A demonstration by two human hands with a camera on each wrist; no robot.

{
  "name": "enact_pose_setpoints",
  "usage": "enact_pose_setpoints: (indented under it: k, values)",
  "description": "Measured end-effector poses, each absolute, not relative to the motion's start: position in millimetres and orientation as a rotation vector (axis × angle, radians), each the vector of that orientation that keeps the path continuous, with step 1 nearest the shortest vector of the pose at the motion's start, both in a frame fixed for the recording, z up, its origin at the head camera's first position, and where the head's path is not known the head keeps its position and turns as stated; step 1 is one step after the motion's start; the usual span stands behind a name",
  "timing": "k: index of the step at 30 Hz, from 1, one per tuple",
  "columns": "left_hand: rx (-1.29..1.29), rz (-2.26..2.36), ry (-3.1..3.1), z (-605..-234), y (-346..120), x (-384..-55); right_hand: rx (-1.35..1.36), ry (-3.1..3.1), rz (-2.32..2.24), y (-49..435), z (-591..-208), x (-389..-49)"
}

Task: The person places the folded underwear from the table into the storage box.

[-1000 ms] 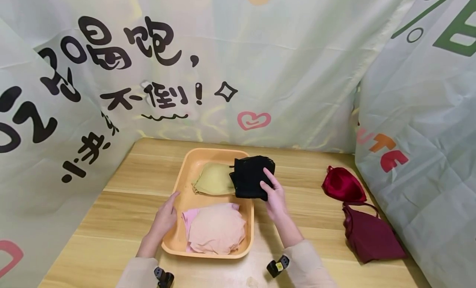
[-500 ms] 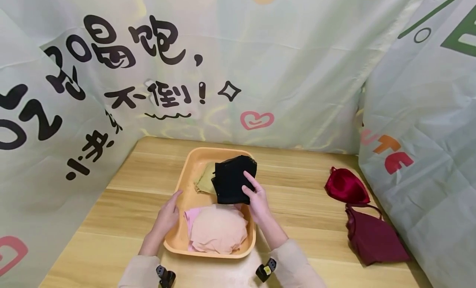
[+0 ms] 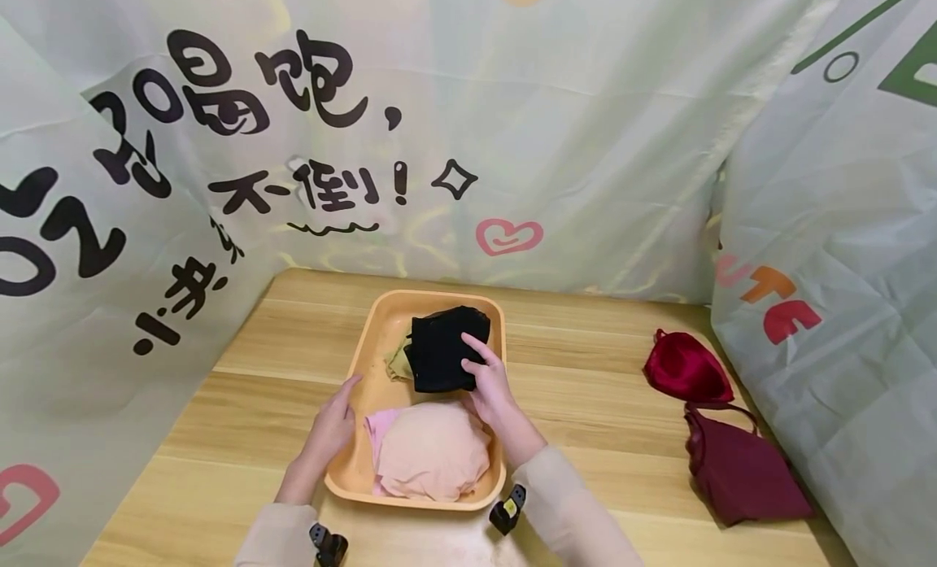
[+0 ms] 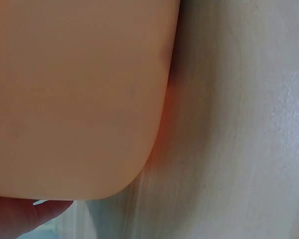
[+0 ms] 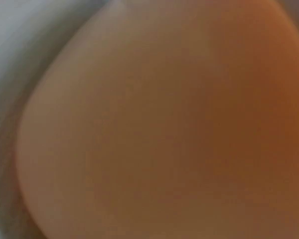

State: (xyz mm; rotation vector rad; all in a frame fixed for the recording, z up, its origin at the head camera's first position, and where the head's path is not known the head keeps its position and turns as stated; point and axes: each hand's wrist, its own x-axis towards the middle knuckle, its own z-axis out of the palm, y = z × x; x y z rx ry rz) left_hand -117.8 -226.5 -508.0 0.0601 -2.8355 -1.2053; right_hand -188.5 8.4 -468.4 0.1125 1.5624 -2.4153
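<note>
In the head view, my right hand holds a folded black garment by its right side, two fingers lying on top. The garment is over the far half of an orange tray and mostly covers a folded olive-yellow cloth piece. My left hand holds the tray's left rim. Nearer in the tray lie a pale peach folded garment and a pink one partly beneath it. The left wrist view shows the tray's outer wall and part of a finger. The right wrist view is blurred orange tray surface.
A dark red satin bra and a maroon folded strap top lie at the right of the wooden table. Printed fabric sheets close off the back and both sides.
My right hand has carried the black garment leftward from the tray's right rim to over the olive-yellow piece, which it now mostly hides. The left hand stays at the rim.
</note>
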Motion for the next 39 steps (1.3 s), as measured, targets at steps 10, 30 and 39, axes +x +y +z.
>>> enact_pose_setpoints:
  k: [10,30,39]
  values:
    - [0.053,-1.167,-2.831,-508,-226,-117,0.268,1.528,-2.391,8,-470,-203]
    - [-0.005,-1.19,-2.803,-510,-225,-116,0.305,1.427,-2.157,9,-469,-205]
    - [0.017,-1.149,-2.803,-509,-225,-116,0.231,1.507,-2.018,9,-460,-208]
